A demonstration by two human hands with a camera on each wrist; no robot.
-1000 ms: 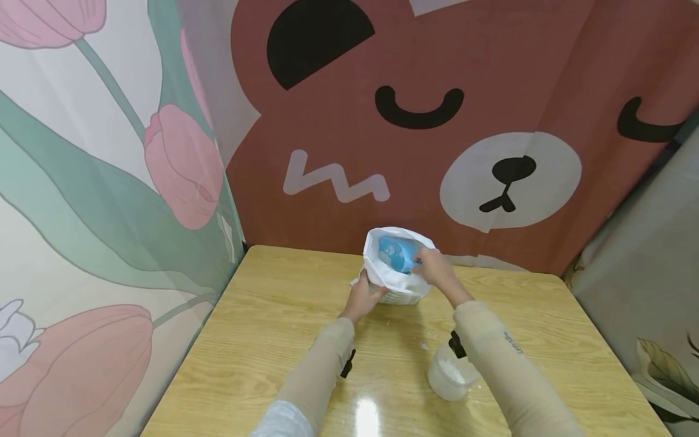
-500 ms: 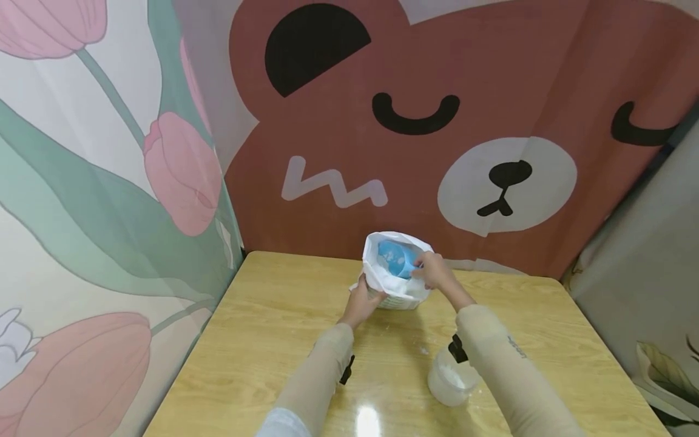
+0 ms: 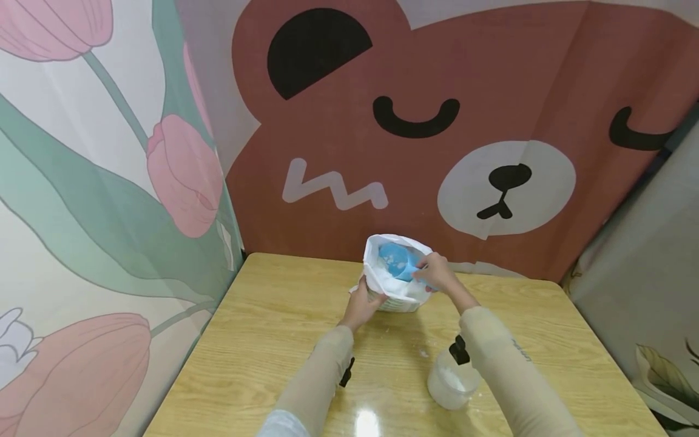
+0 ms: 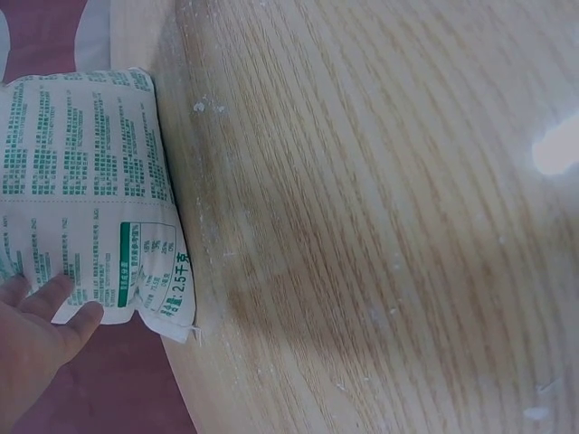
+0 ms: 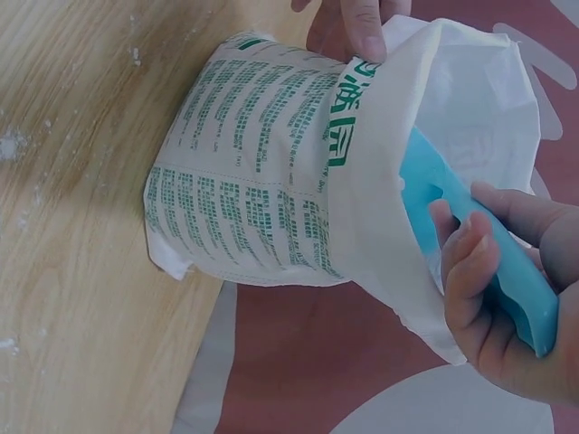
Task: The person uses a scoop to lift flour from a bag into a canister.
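A white bag (image 5: 262,172) with green print stands upright on the table, its rolled mouth wide open. White powder shows inside it. My left hand (image 3: 363,303) grips the bag's left side below the rim, thumb on the front; in the left wrist view its fingers (image 4: 56,294) lie against the printed face. My right hand (image 3: 438,272) holds a blue scoop (image 3: 394,257) by its handle (image 5: 520,289), fingers curled round it. The scoop's bowl sits inside the bag's mouth, dusted with powder; its lower part is hidden by the rim in the right wrist view.
A clear round tub (image 3: 452,382) with white powder stands on the wooden table (image 3: 262,340), partly under my right forearm. Specks of powder (image 5: 14,145) are scattered on the tabletop. A patterned curtain (image 3: 327,230) hangs close behind the table's back edge.
The scoop has turned in the bag, and its handle end now shows below my right hand. My left hand keeps its hold on the bag. The head view has shifted slightly.
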